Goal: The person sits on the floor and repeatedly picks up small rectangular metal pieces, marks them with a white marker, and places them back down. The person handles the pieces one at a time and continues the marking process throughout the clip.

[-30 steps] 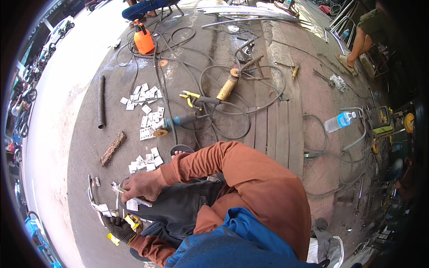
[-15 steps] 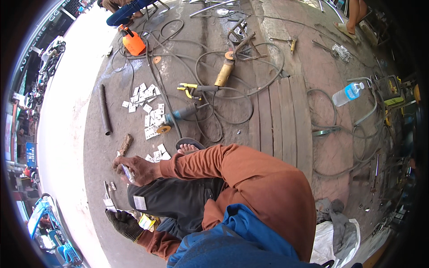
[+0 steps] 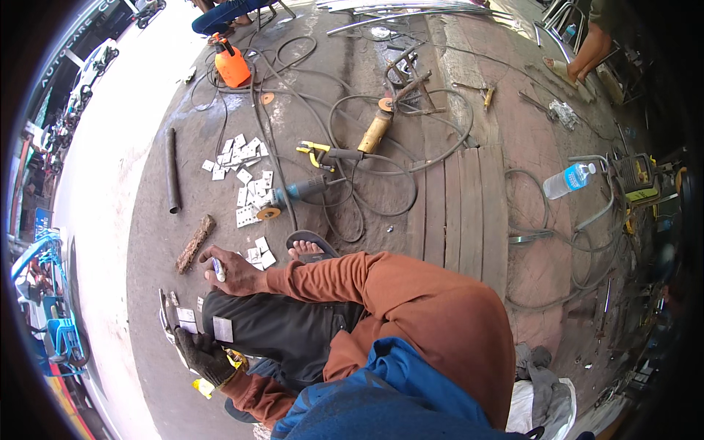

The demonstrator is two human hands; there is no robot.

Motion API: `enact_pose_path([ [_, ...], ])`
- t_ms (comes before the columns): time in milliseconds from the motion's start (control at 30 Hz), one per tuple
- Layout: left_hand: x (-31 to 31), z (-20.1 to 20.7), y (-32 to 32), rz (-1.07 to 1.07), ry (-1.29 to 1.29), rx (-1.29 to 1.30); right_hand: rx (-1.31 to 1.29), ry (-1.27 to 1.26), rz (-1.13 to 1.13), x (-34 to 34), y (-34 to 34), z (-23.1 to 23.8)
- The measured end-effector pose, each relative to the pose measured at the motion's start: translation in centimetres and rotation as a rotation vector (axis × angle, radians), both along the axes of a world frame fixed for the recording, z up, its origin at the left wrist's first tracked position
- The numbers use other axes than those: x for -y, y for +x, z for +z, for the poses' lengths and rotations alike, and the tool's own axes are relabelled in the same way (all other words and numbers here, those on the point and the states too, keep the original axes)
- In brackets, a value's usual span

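My left hand (image 3: 204, 357), in a dark knitted glove, is closed at the edge of a small pale metal plate (image 3: 186, 317). A second plate (image 3: 223, 329) lies on my black trouser leg (image 3: 275, 327). My bare right hand (image 3: 238, 273) reaches across from the right above that leg, its fingers closed around a white marker pen (image 3: 218, 270). Beside the right hand, on the ground, is a rough brown stick (image 3: 195, 244). Thin metal pieces (image 3: 163, 308) lie near the left hand; a yellow packet (image 3: 203, 386) is partly hidden below it.
Loose white plates (image 3: 254, 196) lie ahead, beside a blue angle grinder (image 3: 297, 189). Beyond are a yellow electrode holder (image 3: 315, 152), a yellow grinder (image 3: 377, 128), looping cables and an orange spray bottle (image 3: 232, 66). A water bottle (image 3: 569, 181) lies right. Other people's legs show at the far edge.
The view has shifted slightly. My right hand with the marker pen has drawn back from the stick, which now shows whole. My left hand has moved a little forward with its plate.
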State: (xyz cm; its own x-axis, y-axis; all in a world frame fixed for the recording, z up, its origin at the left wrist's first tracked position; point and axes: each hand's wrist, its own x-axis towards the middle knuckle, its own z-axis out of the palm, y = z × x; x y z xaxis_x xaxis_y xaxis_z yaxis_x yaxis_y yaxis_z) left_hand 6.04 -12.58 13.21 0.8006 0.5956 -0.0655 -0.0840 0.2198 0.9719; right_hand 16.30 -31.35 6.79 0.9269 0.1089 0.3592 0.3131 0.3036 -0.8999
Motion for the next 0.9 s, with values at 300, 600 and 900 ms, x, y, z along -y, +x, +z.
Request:
enact_pose_path([
  [300,2.1,0.9,-1.1,-0.037,-0.125,0.022,-0.253,0.203,-0.006,2.1,-0.1,0.0],
  [600,1.9,-0.5,-1.6,-0.043,-0.119,0.034,0.135,0.165,0.124,5.6,-1.9,3.3],
  [900,2.6,1.6,-2.0,-0.02,-0.162,-0.043,0.176,0.03,0.301,5.0,-4.2,3.3],
])
